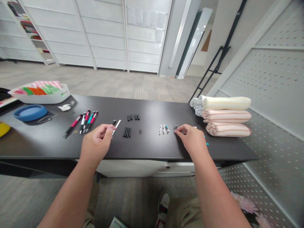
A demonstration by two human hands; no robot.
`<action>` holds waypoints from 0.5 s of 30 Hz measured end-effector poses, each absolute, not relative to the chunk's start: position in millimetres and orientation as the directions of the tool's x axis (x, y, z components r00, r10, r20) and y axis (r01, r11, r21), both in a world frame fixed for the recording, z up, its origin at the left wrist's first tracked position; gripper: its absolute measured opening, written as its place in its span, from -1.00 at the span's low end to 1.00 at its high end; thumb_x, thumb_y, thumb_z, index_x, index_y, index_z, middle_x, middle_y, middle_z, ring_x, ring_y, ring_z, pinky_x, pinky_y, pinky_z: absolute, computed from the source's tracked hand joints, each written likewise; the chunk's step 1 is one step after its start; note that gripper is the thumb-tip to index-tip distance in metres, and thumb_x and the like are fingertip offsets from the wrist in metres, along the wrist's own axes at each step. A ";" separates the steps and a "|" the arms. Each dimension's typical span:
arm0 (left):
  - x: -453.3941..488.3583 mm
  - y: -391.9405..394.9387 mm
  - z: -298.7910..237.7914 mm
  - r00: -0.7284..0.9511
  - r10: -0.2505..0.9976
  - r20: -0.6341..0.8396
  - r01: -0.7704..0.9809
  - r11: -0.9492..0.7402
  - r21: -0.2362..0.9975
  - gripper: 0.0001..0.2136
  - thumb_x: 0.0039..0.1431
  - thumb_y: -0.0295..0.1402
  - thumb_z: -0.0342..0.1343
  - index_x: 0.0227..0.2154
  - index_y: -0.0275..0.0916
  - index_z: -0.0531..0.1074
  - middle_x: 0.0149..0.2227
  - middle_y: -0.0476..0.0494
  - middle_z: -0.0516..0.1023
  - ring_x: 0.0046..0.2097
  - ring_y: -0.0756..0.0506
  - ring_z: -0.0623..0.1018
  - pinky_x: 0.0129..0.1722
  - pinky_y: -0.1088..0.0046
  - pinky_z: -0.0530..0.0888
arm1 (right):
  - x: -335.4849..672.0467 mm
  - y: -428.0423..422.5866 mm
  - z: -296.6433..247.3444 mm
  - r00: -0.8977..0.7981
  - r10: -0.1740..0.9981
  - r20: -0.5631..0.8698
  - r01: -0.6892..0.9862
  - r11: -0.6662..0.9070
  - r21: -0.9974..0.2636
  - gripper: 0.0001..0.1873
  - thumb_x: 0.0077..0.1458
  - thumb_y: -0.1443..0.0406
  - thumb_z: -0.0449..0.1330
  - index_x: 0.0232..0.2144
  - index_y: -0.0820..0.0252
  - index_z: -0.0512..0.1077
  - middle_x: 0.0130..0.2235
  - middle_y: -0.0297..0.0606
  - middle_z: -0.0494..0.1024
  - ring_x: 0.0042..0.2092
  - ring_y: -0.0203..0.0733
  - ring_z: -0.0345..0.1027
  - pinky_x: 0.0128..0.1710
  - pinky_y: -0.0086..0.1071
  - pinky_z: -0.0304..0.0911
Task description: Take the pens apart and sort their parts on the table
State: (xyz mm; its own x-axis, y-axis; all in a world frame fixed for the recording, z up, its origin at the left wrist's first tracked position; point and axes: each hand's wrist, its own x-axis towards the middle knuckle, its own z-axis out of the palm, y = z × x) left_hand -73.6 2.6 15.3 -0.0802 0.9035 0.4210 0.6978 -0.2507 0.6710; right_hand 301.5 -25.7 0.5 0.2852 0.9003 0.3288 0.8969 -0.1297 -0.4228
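My left hand (97, 141) is closed in a pinch on a thin white pen part with a black tip (115, 125), held just above the dark table (147, 148). My right hand (191, 137) is closed too, its fingertips pinching at a small heap of tiny metal springs (175, 127). Between the hands lie black pen sleeves (126, 132), small black caps (133, 117), a few dark small parts (140, 130) and little white and teal tips (163, 129). Several assembled pens (83, 122) lie left of my left hand. A teal piece (207, 143) shows behind my right hand.
Three rolled towels (225, 115) are stacked at the table's right end. At the left stand a white basket of coloured cloths (45, 96), a blue round lid (30, 112), a yellow object (3, 129) and a crumpled white scrap (64, 107). My shoe (163, 205) shows below.
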 end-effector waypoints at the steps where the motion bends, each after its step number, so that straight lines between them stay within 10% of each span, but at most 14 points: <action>1: -73.7 2.7 15.1 -0.081 0.903 0.422 0.699 -0.251 0.670 -0.69 0.35 -0.11 0.05 -0.32 -0.18 0.59 -0.46 0.02 0.60 -0.40 -0.05 0.56 -0.41 0.48 0.36 | 300.8 -25.9 0.9 0.286 0.900 0.329 0.896 -0.130 -0.425 -0.87 0.17 0.17 0.30 -0.35 0.05 0.61 -0.32 -0.28 0.69 -0.29 -0.06 0.55 -0.27 -0.27 0.25; 15: -74.2 2.5 12.4 -0.057 0.896 0.441 0.726 -0.266 0.634 -0.68 0.38 -0.11 0.03 -0.25 -0.18 0.61 -0.51 0.06 0.54 -0.45 -0.02 0.51 -0.40 0.49 0.34 | 289.9 -25.4 0.9 0.317 0.883 0.345 0.902 -0.168 -0.399 -0.93 0.19 0.25 0.29 -0.35 0.08 0.55 -0.34 -0.26 0.66 -0.29 -0.06 0.51 -0.30 -0.31 0.20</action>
State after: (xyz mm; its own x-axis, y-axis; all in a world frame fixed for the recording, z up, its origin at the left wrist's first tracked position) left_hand -74.2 2.5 12.4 -0.0569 0.8959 0.4405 0.7264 -0.2656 0.6339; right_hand 289.9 -25.4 0.9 0.3175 0.8832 0.3452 0.9016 -0.1683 -0.3985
